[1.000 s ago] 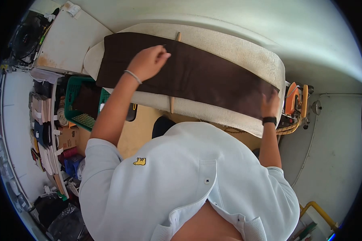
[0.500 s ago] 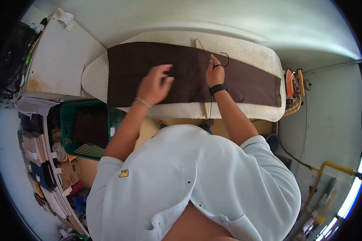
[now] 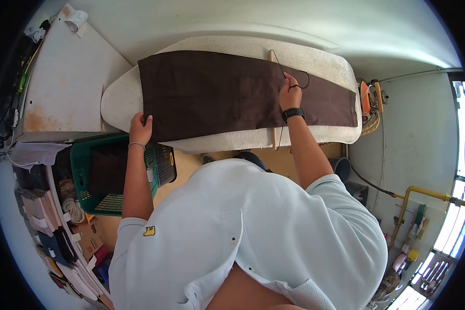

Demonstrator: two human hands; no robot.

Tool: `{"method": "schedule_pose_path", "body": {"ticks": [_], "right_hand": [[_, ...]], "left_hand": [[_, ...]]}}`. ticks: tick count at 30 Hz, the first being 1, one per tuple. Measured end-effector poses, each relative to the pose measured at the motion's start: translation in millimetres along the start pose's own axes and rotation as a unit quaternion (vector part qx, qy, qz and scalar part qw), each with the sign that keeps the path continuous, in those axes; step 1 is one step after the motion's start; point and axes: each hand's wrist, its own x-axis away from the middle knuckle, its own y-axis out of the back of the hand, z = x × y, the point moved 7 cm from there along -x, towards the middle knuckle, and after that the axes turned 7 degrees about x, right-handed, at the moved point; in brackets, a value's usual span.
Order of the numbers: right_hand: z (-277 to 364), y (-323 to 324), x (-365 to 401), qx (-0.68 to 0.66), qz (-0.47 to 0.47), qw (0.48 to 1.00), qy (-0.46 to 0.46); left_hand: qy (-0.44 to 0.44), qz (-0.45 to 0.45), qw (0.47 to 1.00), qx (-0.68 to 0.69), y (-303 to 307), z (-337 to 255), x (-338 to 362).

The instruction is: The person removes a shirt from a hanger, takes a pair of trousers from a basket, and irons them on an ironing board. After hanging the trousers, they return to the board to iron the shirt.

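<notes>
Dark brown garment point(image 3: 196, 95) lies flat along a pale padded board point(image 3: 120, 98), covering the middle of the bar point(image 3: 274, 137) of a hanger point(image 3: 272, 55). The left hand point(image 3: 141, 129) pinches the garment's left edge near its closest corner; the right hand point(image 3: 290, 95) (a black band point(image 3: 293, 113) circles its wrist) is closed on the hanger's wire, just beside the hook point(image 3: 308, 80).

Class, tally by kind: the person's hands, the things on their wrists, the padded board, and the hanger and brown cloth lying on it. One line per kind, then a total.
Hands: 2 (left hand, right hand)
Wristbands: 2 (bracelet, black wristband)
Padded board: 1
Hanger: 1
Brown cloth: 1
Total: 7
</notes>
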Motion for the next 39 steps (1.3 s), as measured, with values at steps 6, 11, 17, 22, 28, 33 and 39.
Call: {"method": "schedule_pose_path", "body": {"ticks": [6, 11, 17, 22, 28, 33, 39], "right_hand": [[-4.3, -1.7, -4.1, 0.011, 0.006, 0.999, -0.035], [-12.8, -9.7, -9.5, 0.018, 0.008, 0.999, -0.048], [-9.4, -7.6, -10.6, 0.020, 0.024, 0.998, -0.061], [-8.0, -6.4, -12.2, 0.016, 0.008, 0.999, -0.038], [1.1, 5.8, -16.9, 0.015, 0.005, 0.999, -0.043], [16.4, 31.0, -36.2, -0.017, -0.022, 0.999, -0.021], [84.8, 121.9, -66.5, -0.077, 0.009, 0.997, -0.024]], "left_hand": [[-0.007, 0.016, 1.000, -0.023, -12.9, 16.9, -9.7], [0.011, 0.016, 0.999, -0.035, -1.8, -1.2, -3.6], [0.033, 0.040, 0.997, -0.055, 1.4, -12.9, 1.2], [0.100, 0.042, 0.944, 0.311, -20.5, 6.3, -3.1], [0.104, 0.100, 0.871, 0.469, -17.6, -14.6, -2.2], [0.071, 0.128, 0.817, 0.557, -23.3, -19.5, -7.2], [0.045, 0.169, 0.723, 0.668, -44.4, -67.0, 15.9]]}}
